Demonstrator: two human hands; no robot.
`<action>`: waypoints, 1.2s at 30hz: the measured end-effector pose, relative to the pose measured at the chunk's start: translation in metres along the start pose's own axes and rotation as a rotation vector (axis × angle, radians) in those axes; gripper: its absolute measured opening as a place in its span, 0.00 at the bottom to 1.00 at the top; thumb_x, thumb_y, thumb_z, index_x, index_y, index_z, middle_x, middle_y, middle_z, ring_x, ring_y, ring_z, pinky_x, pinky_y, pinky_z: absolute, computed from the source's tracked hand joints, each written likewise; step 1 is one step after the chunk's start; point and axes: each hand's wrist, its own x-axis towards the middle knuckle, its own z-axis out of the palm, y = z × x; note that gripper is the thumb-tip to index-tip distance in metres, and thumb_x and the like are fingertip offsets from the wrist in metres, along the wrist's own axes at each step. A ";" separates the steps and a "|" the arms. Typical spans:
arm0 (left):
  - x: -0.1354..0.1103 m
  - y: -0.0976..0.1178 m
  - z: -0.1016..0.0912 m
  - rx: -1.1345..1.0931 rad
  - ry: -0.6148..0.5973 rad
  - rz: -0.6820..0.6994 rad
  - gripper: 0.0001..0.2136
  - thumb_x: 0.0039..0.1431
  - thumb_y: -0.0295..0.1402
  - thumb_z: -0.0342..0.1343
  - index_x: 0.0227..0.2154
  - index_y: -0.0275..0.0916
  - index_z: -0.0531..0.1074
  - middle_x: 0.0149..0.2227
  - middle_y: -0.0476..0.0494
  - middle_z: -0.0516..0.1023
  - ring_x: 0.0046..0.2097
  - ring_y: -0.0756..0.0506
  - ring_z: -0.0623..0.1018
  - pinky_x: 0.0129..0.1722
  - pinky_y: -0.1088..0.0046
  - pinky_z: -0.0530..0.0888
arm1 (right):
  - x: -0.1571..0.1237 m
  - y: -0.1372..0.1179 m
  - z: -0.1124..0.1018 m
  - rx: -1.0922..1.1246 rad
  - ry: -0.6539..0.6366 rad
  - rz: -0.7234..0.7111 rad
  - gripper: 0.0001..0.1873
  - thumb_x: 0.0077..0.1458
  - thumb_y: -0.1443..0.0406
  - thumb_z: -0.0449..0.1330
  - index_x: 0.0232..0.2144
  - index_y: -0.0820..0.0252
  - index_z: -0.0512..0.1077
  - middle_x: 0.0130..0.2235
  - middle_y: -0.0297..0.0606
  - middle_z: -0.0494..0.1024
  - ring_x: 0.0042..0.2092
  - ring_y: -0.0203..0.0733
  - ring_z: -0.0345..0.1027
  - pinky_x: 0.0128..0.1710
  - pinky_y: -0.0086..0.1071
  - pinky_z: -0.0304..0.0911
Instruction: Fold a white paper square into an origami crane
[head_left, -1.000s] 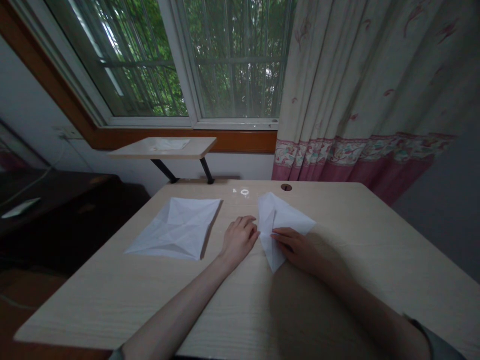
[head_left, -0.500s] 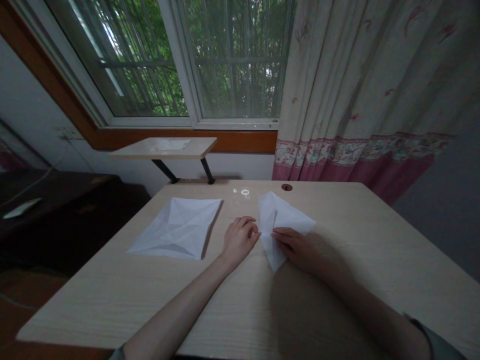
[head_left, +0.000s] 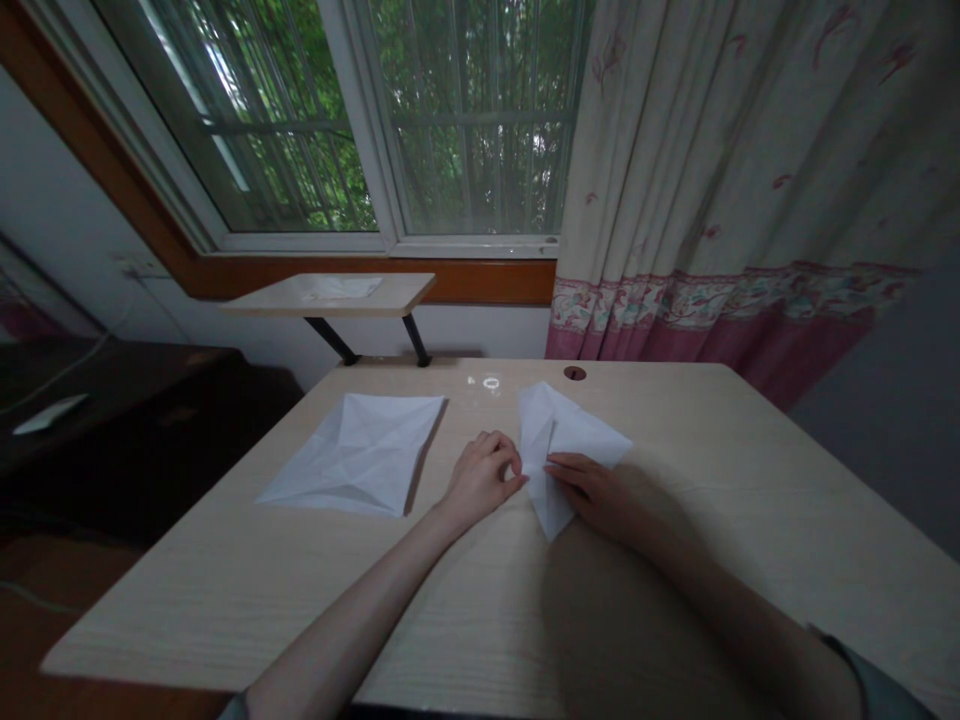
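A folded sheet of white paper [head_left: 589, 432] lies on the table in front of me, with a narrow flap and a point toward me. At its left edge my left hand [head_left: 484, 472] has curled fingers, the thumb and forefinger closed on the edge. From the right, my right hand [head_left: 600, 498] grips the paper near the middle fold, fingertips close together and pressed on the flap. Part of the paper's lower right side is hidden under that hand. To the left lies a second white paper [head_left: 367, 450], a flat creased square with nobody touching it.
The pale wooden table [head_left: 450, 620] has a round cable hole [head_left: 574, 373] near its back edge. At the back left stands a small raised shelf [head_left: 405, 293] on black legs, bearing a white paper [head_left: 345, 288]. A patterned curtain [head_left: 675, 200] hangs behind.
My left thumb and fingers have shifted slightly right and toward me along the paper's left edge. The right hand stays nearly where it was.
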 end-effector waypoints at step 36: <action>-0.002 0.011 -0.003 -0.027 -0.310 0.142 0.15 0.48 0.41 0.69 0.23 0.39 0.69 0.25 0.54 0.75 0.33 0.47 0.76 0.39 0.71 0.64 | 0.001 0.003 -0.001 -0.031 -0.034 0.005 0.21 0.62 0.71 0.51 0.54 0.55 0.73 0.56 0.43 0.74 0.58 0.44 0.68 0.59 0.44 0.65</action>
